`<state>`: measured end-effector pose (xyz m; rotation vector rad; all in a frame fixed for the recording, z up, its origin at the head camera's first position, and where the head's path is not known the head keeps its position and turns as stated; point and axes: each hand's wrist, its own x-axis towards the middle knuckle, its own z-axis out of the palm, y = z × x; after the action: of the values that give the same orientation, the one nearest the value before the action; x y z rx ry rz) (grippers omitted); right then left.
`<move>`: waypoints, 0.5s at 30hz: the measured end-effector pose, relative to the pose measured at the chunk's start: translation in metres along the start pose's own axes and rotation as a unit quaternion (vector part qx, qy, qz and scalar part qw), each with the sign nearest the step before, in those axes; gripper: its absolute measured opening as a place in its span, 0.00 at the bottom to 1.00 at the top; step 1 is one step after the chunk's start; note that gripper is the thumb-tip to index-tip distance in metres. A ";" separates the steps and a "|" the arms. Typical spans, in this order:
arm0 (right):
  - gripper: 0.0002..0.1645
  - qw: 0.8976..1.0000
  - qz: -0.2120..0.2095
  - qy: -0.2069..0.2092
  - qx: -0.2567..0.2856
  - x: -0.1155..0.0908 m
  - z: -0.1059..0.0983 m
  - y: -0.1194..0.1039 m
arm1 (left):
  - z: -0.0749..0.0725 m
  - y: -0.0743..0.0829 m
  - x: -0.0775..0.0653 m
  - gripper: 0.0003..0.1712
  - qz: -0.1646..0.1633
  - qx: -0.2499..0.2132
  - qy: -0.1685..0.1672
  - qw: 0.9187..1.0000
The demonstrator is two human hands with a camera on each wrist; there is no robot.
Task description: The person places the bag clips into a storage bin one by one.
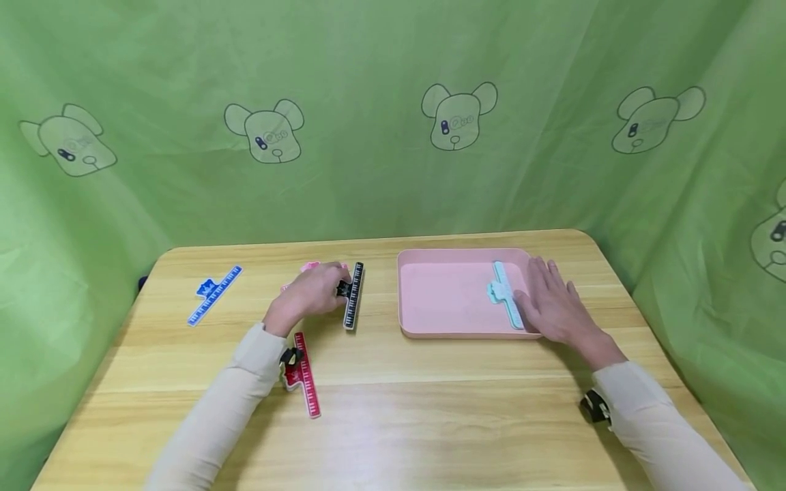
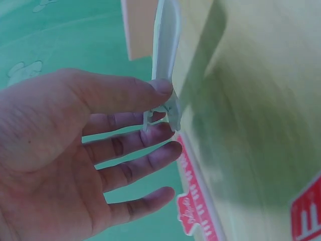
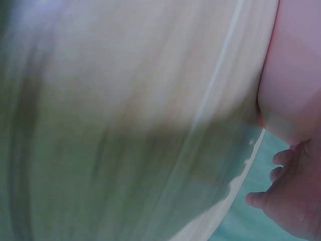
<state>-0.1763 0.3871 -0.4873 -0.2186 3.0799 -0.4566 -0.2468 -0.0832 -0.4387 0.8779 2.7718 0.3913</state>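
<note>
My left hand pinches a black clip with piano-key print by its handle, between thumb and forefinger. Seen from its edge in the left wrist view, the clip looks pale, and the other fingers stay extended. Partly behind that hand lies a pink clip. At the right end of a pink tray, my right hand rests against the rim, fingers straight and outside, thumb over the inner side. A light-blue clip lies in the tray near that thumb.
A blue piano-key clip lies on the left of the wooden table. Below my left forearm is a red clip, partly covered by the wrist camera. Green cloth with bear-head drawings hangs behind and at both sides.
</note>
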 end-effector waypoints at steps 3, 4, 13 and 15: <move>0.50 1.000 0.001 -0.001 0.000 0.001 0.000 0.000 | -0.005 0.005 -0.002 0.27 -0.005 0.012 0.014 1.000; 0.50 1.000 0.001 -0.001 0.000 0.001 -0.001 -0.001 | -0.007 0.006 -0.002 0.27 -0.006 0.015 0.018 1.000; 0.50 1.000 0.004 -0.003 0.001 0.000 -0.002 -0.004 | -0.015 0.019 -0.002 0.27 -0.002 0.011 0.029 1.000; 0.50 1.000 0.005 -0.003 0.001 0.000 -0.002 -0.004 | -0.016 0.021 -0.002 0.27 0.003 0.011 0.035 0.999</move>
<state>-0.1758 0.3839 -0.4844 -0.2048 3.0730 -0.4574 -0.2386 -0.0706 -0.4168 0.8942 2.8431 0.4010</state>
